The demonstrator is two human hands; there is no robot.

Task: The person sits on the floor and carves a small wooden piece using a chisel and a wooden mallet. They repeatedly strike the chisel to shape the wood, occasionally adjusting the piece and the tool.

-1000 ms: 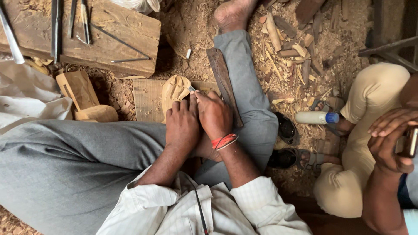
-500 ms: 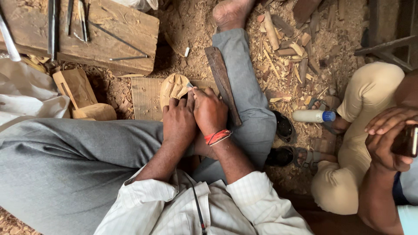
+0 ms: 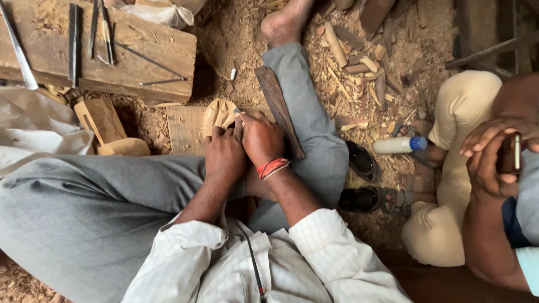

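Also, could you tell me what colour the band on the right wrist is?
Red-orange band, clearest in the head view.

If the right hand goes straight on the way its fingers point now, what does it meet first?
Probably the pale carved wood piece: the right hand points up-left with its fingertips already at its edge. Beyond it lies sawdust, then the wooden block.

A thick wooden block [image 3: 135, 53] is seen at upper left, with metal chisels [image 3: 90, 31] laid across it. Wood offcuts [image 3: 359, 56] are scattered over the sawdust floor [image 3: 236, 45] at top right. A white bottle with a blue cap [image 3: 400, 145] is lying beside a seated person's beige trousers [image 3: 460, 129], near black sandals [image 3: 362, 163].
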